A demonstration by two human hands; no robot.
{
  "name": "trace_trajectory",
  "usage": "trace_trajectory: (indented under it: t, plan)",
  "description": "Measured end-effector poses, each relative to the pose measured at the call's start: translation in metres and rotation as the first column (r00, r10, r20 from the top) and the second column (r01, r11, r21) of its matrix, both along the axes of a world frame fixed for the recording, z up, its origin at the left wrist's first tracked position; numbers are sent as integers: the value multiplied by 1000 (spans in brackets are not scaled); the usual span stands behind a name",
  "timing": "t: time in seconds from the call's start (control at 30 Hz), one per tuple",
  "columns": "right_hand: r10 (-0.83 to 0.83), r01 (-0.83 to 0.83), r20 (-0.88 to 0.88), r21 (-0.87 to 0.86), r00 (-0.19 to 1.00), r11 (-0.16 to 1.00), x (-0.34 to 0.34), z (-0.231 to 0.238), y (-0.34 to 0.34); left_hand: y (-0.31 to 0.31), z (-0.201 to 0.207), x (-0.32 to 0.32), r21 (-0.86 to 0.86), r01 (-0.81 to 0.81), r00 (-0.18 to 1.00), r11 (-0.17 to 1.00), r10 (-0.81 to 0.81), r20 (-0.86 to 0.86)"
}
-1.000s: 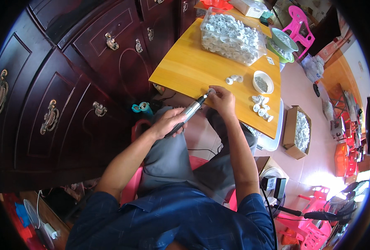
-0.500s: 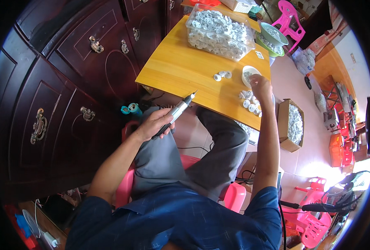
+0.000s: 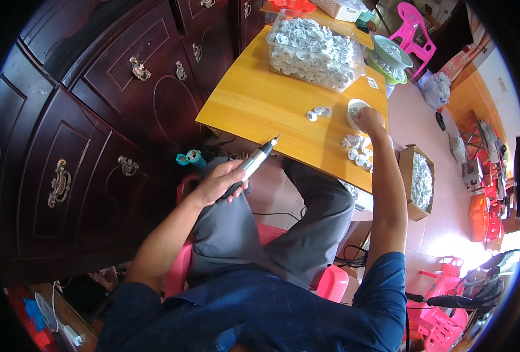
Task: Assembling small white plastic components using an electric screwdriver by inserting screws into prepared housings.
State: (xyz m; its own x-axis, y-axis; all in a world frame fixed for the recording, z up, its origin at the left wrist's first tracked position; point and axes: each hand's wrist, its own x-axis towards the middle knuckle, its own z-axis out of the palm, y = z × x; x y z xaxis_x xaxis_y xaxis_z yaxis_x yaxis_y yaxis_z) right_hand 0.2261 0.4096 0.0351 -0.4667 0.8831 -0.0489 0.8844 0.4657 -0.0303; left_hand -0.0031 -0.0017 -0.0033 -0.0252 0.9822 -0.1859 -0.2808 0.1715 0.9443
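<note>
My left hand (image 3: 222, 180) is wrapped round a slim electric screwdriver (image 3: 256, 162), grey and black. Its thin bit points up and away, just short of the table's near edge. Over the white bowl (image 3: 350, 111) at the table's right, my right hand (image 3: 370, 121) dips in with its fingers drawn together. Small pale bits lie in that bowl; whatever the fingertips hold is hidden. Close to my right wrist sits a cluster of small white round plastic parts (image 3: 352, 154). A few more white parts (image 3: 317, 114) lie left of the bowl.
A clear plastic bin (image 3: 313, 82) heaped with white parts stands at the far side of the yellow wooden table (image 3: 260, 111). Stacked basins (image 3: 392, 53) are beyond its right edge. A cardboard box (image 3: 409, 182) of white parts is on the floor at right. Dark drawers (image 3: 119, 76) border the left.
My right hand has settled lower into the bowl, fingers among its contents. The screwdriver stays in my left hand, hardly moved. The whole view has shifted slightly.
</note>
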Motion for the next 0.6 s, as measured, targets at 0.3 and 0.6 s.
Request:
trace_trajectory:
  t: [0.3,0.6]
  plan:
    - [-19,20,-236,2,972,1000,4,12,-11,-1,-4,-1,23,0,1000,1000,-1,23]
    - [-104,-250,-846,-269,523,930,-25,12,-81,-3,-8,-1,52,-12,1000,999,11,26]
